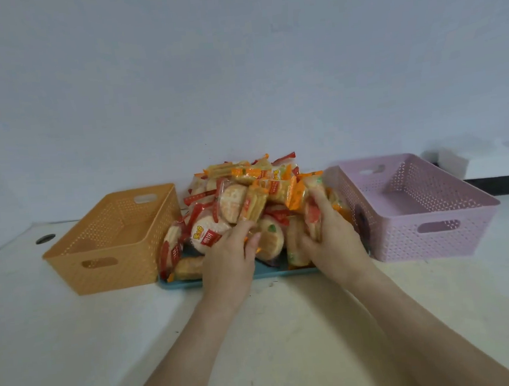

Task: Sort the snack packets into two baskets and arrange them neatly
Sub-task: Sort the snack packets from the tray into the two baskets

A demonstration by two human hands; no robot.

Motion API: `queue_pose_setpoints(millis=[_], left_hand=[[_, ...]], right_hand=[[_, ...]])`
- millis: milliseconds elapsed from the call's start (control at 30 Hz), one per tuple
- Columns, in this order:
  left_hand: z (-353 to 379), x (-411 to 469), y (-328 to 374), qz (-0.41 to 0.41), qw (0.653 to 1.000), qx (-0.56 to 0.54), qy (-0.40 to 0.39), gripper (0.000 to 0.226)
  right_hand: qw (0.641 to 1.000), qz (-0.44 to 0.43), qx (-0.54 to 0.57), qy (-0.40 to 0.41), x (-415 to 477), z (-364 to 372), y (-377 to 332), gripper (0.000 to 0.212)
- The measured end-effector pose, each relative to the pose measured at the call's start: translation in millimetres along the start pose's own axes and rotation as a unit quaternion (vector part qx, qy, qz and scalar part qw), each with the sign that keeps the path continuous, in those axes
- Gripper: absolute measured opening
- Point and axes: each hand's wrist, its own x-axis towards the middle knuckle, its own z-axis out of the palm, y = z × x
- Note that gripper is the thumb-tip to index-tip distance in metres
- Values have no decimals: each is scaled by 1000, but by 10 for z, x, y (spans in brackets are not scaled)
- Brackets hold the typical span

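A heap of snack packets (pixel 247 193), red-labelled and orange-labelled, is piled on a blue tray (pixel 211 281) in the middle of the table. An orange basket (pixel 106 267) stands to its left and a pink basket (pixel 435 238) to its right; both hold nothing. My left hand (pixel 231 256) rests on the front of the heap, its fingers closed around a round red-labelled cracker packet (pixel 207 232). My right hand (pixel 331 235) grips an orange-labelled packet (pixel 312 215) at the heap's right side, next to the pink basket's wall.
The white table (pixel 76 347) reaches to a pale wall behind. A round cable hole (pixel 45 238) lies at the left, behind the orange basket. A black and white box (pixel 491 169) sits at the far right, behind the pink basket.
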Motion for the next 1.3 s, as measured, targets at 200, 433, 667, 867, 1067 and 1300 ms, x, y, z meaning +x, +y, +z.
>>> queue_pose_setpoints(millis=[200, 433, 667, 867, 1067, 1300], left_hand=[[16, -66, -43, 97, 987, 124, 43, 22], [6, -111, 59, -5, 979, 181, -95, 83], [-92, -62, -152, -42, 995, 90, 26, 51], [-107, -43, -165, -58, 993, 38, -99, 79], [-43, -13, -125, -53, 982, 133, -124, 110], [-57, -34, -191, -97, 994, 28, -28, 56]], right_hand=[[935, 202, 291, -17, -26, 84, -97, 57], [931, 134, 312, -135, -103, 50, -170, 16], [997, 31, -37, 52, -103, 37, -73, 40], [997, 46, -51, -37, -127, 164, 39, 108], [996, 26, -56, -71, -115, 186, -3, 93], [995, 40, 64, -70, -111, 145, -22, 38]])
